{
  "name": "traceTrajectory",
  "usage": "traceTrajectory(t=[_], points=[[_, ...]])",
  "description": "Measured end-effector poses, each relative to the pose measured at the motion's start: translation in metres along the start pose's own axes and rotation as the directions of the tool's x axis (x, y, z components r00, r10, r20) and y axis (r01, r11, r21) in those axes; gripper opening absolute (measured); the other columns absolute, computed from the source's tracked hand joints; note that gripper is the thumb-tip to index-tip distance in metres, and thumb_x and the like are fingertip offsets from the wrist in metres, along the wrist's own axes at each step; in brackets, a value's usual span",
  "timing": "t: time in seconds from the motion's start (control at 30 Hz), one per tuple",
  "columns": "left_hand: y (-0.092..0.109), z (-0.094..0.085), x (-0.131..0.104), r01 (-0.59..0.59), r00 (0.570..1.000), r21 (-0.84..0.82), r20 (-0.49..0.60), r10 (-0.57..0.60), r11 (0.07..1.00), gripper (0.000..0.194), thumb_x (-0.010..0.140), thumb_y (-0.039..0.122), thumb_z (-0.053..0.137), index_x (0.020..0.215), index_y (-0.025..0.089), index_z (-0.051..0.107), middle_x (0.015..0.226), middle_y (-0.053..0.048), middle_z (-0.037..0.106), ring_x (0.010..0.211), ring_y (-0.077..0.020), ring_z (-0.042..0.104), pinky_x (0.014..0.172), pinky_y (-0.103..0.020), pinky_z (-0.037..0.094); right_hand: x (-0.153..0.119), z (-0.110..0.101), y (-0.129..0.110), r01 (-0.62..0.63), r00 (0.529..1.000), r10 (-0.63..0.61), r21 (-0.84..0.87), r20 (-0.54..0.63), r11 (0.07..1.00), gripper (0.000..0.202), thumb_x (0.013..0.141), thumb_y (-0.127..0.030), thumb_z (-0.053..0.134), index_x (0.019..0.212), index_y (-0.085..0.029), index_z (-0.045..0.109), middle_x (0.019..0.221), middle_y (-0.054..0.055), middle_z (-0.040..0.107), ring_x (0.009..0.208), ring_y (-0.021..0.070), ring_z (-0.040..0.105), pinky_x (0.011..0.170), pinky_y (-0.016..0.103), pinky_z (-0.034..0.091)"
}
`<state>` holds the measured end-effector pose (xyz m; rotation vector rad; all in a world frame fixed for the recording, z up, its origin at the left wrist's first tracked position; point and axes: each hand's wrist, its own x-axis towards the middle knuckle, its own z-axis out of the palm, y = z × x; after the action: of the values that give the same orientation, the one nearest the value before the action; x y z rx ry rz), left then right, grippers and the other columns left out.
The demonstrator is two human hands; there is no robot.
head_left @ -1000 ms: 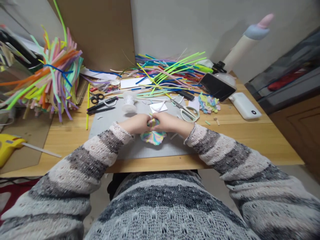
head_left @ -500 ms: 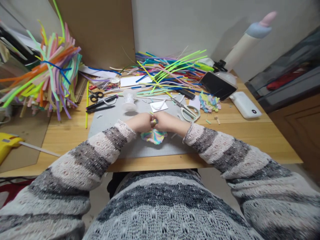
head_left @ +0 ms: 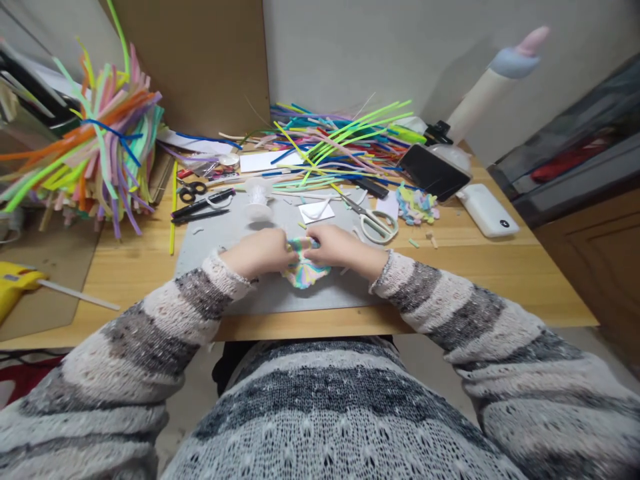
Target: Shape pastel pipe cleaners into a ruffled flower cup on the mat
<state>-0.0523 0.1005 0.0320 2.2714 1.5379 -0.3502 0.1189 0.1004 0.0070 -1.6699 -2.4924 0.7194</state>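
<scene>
A ruffled pastel piece made of pipe cleaners (head_left: 306,273), striped in yellow, pink, blue and lilac, is held just above the grey mat (head_left: 270,299). My left hand (head_left: 267,250) pinches its left upper edge with closed fingers. On the opposite side my right hand (head_left: 333,247) is closed on it too, thumb and fingers toward the middle. The fingers partly cover the upper part of the piece. Just beyond the hands, a short yellow-green snippet (head_left: 302,225) lies on the mat, close to a white card (head_left: 317,212) with a white pipe cleaner bit on it.
Scissors (head_left: 376,223) lie right of the card, with a second pastel ruffled piece (head_left: 417,204) further right. A spool (head_left: 258,200) stands left of centre. Pipe cleaners (head_left: 345,140) cover the back; a bundle (head_left: 110,133) stands left. A phone (head_left: 435,172), white power bank (head_left: 487,210) and yellow glue gun (head_left: 17,290) flank these.
My hands have moved apart slightly, the left one going left and down. More of the pastel piece's upper part shows between them. The yellow-green snippet now lies loose on the mat.
</scene>
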Motion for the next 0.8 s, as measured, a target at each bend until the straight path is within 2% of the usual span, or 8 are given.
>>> traceTrajectory(t=[0.07, 0.17, 0.37, 0.57, 0.7, 0.8], points=[[-0.002, 0.0, 0.007, -0.092, 0.994, -0.015, -0.059, 0.091, 0.996, 0.044, 0.073, 0.042, 0.056, 0.103, 0.011, 0.064, 0.091, -0.014, 0.069, 0.073, -0.0231, 0.062, 0.057, -0.027, 0.039, 0.002, 0.001, -0.001, 0.0, 1.0, 0.0, 0.004, 0.007, 1.0, 0.022, 0.077, -0.032, 0.063, 0.093, -0.016, 0.063, 0.092, 0.007, 0.068, 0.08, 0.0186, 0.059, 0.061, 0.024, 0.034], [-0.004, 0.002, 0.018, -0.169, 0.986, -0.046, -0.02, 0.168, 0.985, 0.036, 0.07, 0.037, 0.058, 0.099, 0.015, 0.064, 0.089, -0.01, 0.069, 0.073, -0.0206, 0.061, 0.058, -0.025, 0.039, 0.004, 0.0, -0.003, 0.007, 0.999, -0.008, 0.021, 0.041, 1.0, 0.024, 0.077, -0.031, 0.063, 0.096, -0.018, 0.063, 0.095, 0.005, 0.069, 0.081, 0.0174, 0.06, 0.064, 0.023, 0.037], [-0.002, 0.002, 0.024, -0.158, 0.987, -0.058, 0.024, 0.159, 0.986, 0.032, 0.067, 0.034, 0.061, 0.092, 0.014, 0.066, 0.082, -0.009, 0.069, 0.067, -0.0189, 0.059, 0.056, -0.025, 0.038, 0.003, -0.006, -0.01, -0.021, 0.993, 0.019, 0.022, 0.114, 1.0, 0.031, 0.073, -0.034, 0.068, 0.099, -0.017, 0.064, 0.099, 0.008, 0.07, 0.081, 0.0195, 0.063, 0.066, 0.023, 0.041], [0.007, -0.005, 0.028, -0.155, 0.983, -0.09, 0.085, 0.163, 0.984, 0.033, 0.069, 0.026, 0.058, 0.099, 0.018, 0.07, 0.077, -0.006, 0.07, 0.066, -0.0174, 0.059, 0.057, -0.023, 0.038, 0.01, -0.005, -0.014, -0.045, 0.988, 0.042, 0.017, 0.147, 0.999, 0.038, 0.068, -0.033, 0.073, 0.102, -0.019, 0.065, 0.099, 0.009, 0.071, 0.082, 0.0218, 0.065, 0.068, 0.026, 0.043], [0.009, -0.007, 0.03, -0.12, 0.981, -0.133, 0.134, 0.138, 0.984, 0.031, 0.068, 0.021, 0.059, 0.095, 0.018, 0.072, 0.067, -0.003, 0.068, 0.059, -0.016, 0.057, 0.055, -0.022, 0.038, 0.01, -0.004, -0.017, -0.061, 0.988, 0.059, 0.004, 0.143, 0.998, 0.033, 0.069, -0.031, 0.073, 0.099, -0.019, 0.066, 0.092, 0.009, 0.071, 0.078, 0.0228, 0.065, 0.064, 0.026, 0.043], [0.007, -0.006, 0.031, -0.114, 0.982, -0.173, 0.132, 0.138, 0.978, 0.031, 0.065, 0.02, 0.061, 0.093, 0.019, 0.073, 0.065, -0.001, 0.068, 0.06, -0.0154, 0.058, 0.055, -0.022, 0.038, 0.008, -0.004, -0.019, -0.068, 0.99, 0.068, -0.006, 0.121, 0.998, 0.029, 0.07, -0.032, 0.072, 0.095, -0.018, 0.067, 0.087, 0.009, 0.071, 0.075, 0.0227, 0.064, 0.063, 0.027, 0.042]])
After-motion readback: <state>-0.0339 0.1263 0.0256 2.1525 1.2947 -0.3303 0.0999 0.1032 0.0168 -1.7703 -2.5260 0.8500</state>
